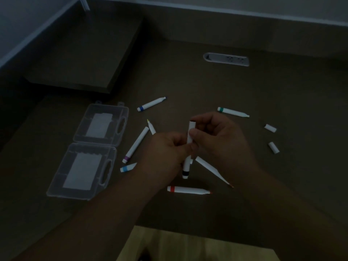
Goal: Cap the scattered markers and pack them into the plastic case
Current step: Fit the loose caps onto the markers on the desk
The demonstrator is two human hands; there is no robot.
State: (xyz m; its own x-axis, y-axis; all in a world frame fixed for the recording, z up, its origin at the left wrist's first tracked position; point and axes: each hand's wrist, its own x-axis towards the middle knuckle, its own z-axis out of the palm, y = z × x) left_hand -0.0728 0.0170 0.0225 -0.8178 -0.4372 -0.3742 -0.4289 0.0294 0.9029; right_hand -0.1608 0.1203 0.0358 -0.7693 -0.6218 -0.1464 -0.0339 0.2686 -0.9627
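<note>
Both of your hands meet over the middle of the brown surface (244, 87) around 1 marker with a black band (186, 167), which stands nearly upright. Your left hand (165, 153) has its grip pinched on the marker's barrel, and your right hand (216, 140) pinches the white cap (191, 131) at its upper end.

The clear plastic case (90, 149) lies open flat to the left, both halves facing up. Between it and your hands lie the purple-banded marker (135, 145), capped, and a light-blue-banded one (128, 167) partly hidden by your left wrist. The blue-banded marker (151, 103) lies farther back, the green-banded one (233, 112) back right, the red-banded one (189, 190) just below your hands, all 3 uncapped. 2 loose caps (270, 128) lie well apart at the right.
</note>
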